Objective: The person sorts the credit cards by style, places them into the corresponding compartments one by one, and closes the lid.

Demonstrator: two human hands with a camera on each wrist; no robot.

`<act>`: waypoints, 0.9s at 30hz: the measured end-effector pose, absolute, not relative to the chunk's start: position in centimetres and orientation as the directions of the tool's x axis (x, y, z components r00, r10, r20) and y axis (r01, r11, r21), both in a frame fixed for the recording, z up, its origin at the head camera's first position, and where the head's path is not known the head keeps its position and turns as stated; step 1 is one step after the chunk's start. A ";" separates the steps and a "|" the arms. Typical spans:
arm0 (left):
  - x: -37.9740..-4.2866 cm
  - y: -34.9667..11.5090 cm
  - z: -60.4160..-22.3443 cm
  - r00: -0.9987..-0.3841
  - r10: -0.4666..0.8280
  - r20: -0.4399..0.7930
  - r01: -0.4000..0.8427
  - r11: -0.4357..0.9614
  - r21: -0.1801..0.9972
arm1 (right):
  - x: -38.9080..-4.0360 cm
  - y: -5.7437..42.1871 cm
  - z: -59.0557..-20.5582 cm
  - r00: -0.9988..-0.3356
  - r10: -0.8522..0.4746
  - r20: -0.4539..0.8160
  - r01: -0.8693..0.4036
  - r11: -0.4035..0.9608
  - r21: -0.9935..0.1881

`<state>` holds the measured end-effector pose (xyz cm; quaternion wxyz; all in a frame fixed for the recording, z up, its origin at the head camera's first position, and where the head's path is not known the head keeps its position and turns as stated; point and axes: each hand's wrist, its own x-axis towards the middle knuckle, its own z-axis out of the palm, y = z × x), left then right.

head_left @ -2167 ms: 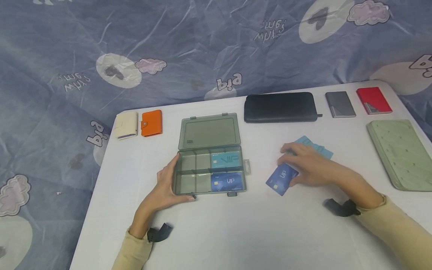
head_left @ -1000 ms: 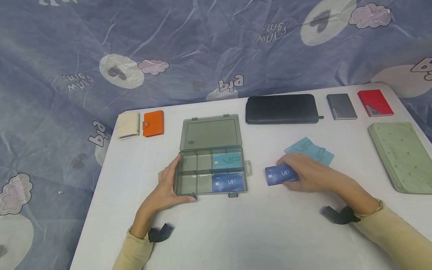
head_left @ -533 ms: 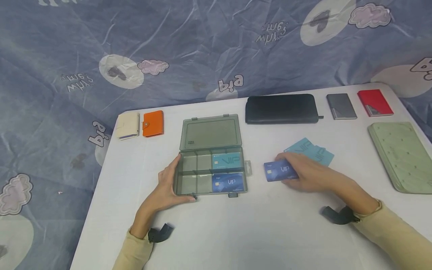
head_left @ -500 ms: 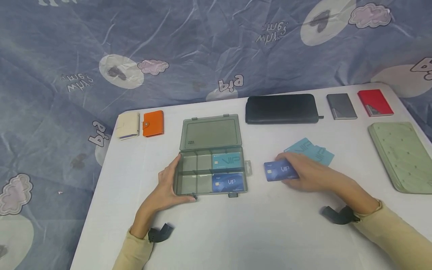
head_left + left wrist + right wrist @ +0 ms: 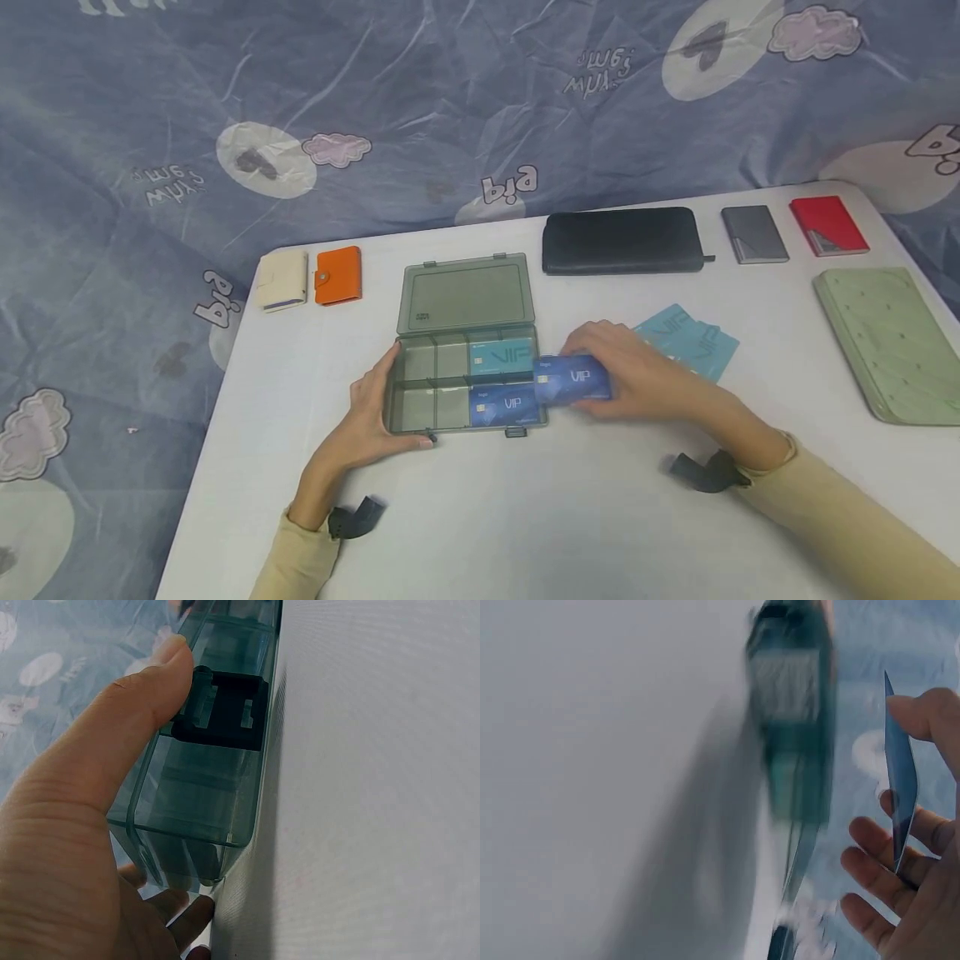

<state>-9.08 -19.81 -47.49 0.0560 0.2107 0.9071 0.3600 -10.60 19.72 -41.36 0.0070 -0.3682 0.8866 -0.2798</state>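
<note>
An open-lidded, clear grey-green compartment box (image 5: 467,293) lies on the table. My left hand (image 5: 367,417) grips its left end, thumb along the front wall near a black latch (image 5: 223,711) in the left wrist view. In the box's right compartments lie a teal VIP card (image 5: 495,357) at the back and a blue VIP card (image 5: 498,410) in front. My right hand (image 5: 637,371) pinches another blue VIP card (image 5: 567,380) between thumb and fingers. It is raised off the table, its left end overlapping the box's right edge. Fanned teal cards (image 5: 678,332) lie behind that hand, partly hidden by it.
At the back stand out a black zip wallet (image 5: 621,242), a grey card holder (image 5: 753,233) and a red one (image 5: 830,223). A quilted green flat case (image 5: 892,346) lies far right. Cream (image 5: 282,279) and orange (image 5: 337,275) snap card holders lie back left.
My right hand first turned the blue card level, then lifted it and carried it left from beside the teal cards to the box's right edge. My left hand has stayed on the box.
</note>
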 end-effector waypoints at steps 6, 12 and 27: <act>-9.0 -20.1 -47.6 -0.907 0.418 0.051 0.339 0.651 0.679 | -10.9 14.1 -41.7 -0.656 -0.723 0.215 -0.706 0.488 -0.513; -9.2 -20.1 -47.5 -0.904 0.424 0.050 0.342 0.648 0.681 | -10.8 11.6 -43.2 -0.656 -0.728 0.197 -0.708 0.504 -0.495; -9.1 -19.9 -47.5 -0.906 0.422 0.043 0.339 0.659 0.672 | -10.7 13.3 -43.9 -0.627 -0.726 0.280 -0.764 0.505 -0.401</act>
